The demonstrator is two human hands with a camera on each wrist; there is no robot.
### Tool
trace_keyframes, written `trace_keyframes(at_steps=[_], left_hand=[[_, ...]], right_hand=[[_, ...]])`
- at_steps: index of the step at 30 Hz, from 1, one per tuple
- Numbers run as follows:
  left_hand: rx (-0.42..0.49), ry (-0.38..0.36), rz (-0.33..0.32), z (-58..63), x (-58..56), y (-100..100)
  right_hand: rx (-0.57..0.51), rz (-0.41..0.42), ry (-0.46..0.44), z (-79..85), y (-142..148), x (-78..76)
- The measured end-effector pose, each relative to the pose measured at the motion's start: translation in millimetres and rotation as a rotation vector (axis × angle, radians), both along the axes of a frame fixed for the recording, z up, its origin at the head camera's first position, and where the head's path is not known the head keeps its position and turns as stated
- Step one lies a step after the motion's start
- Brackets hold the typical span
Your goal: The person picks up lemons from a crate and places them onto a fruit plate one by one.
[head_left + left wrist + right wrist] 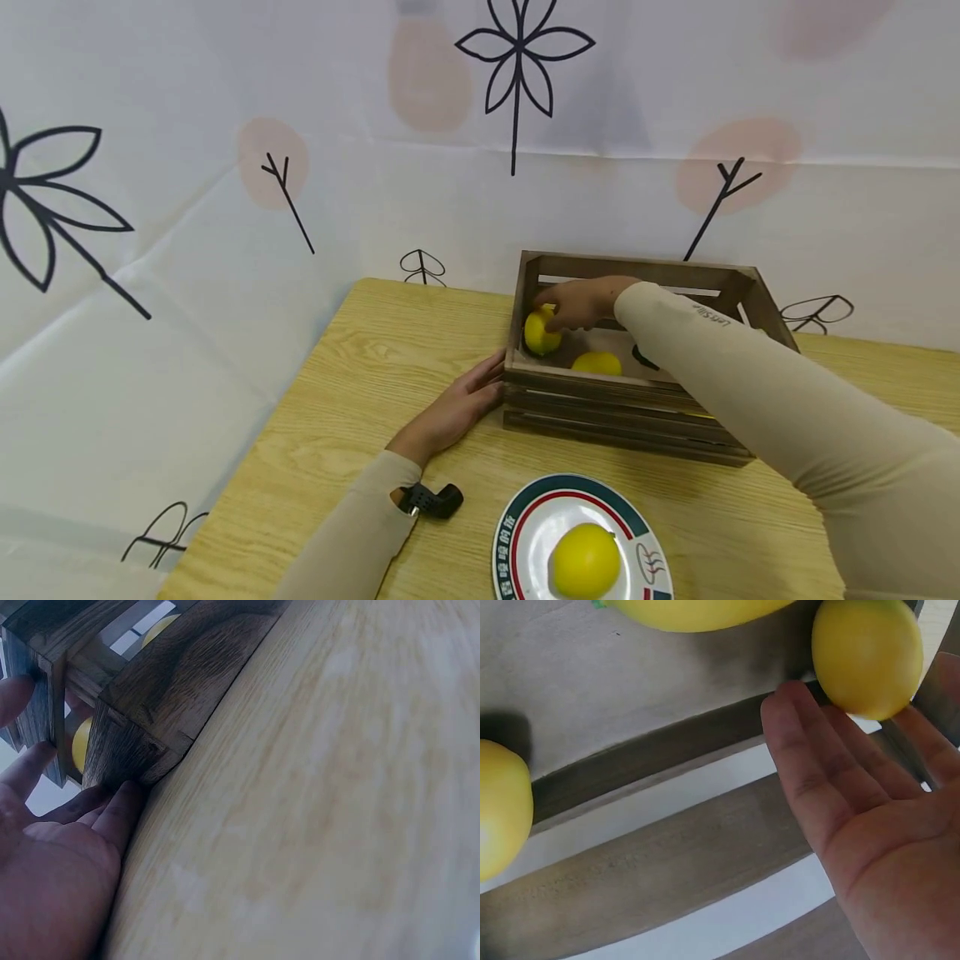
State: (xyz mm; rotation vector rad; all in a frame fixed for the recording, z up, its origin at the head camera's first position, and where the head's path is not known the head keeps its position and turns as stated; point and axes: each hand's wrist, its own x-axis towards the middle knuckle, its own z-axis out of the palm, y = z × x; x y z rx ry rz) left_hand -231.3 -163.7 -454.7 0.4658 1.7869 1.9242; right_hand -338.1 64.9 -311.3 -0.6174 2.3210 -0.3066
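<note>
In the head view, my right hand (581, 302) reaches into the left end of a brown slatted wooden crate (637, 396). Its fingers are at a yellow lemon (542, 333) standing in the corner. The right wrist view has those fingers (810, 757) fairly straight, tips right beside the same lemon (866, 656). Another yellow fruit (597, 363) lies near the crate's front wall. Outside, my left hand (461, 408) rests on the table with straight fingers against the crate's left end; the left wrist view shows its fingertips (127, 795) at the bottom corner.
A round plate (517, 500) with a green rim and red ring sits in front of the crate, bearing one yellow lemon (587, 562). A dark object (643, 358) lies inside the crate, partly hidden by my right sleeve. A patterned white cloth (337, 100) hangs behind the wooden table (405, 333).
</note>
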Motion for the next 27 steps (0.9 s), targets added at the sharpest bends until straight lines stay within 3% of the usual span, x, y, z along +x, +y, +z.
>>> trace_keyframes(at_steps=[6, 12, 19, 27], left_hand=[[-0.016, 0.005, 0.007, 0.4, 0.5, 0], [-0.016, 0.005, 0.001, 0.5, 0.4, 0], [-0.045, 0.021, -0.005, 1.5, -0.5, -1], [-0.090, 0.047, 0.024, 1.5, 0.2, 0]], right_hand=[[0.016, 0.045, -0.007, -2.8, -1, 3.2], [0.009, 0.032, -0.034, -7.2, -2, 4.8], [0.016, 0.076, -0.008, -8.4, -1, 5.6], [-0.028, 0.042, 0.068, 5.5, 5, 7.1]])
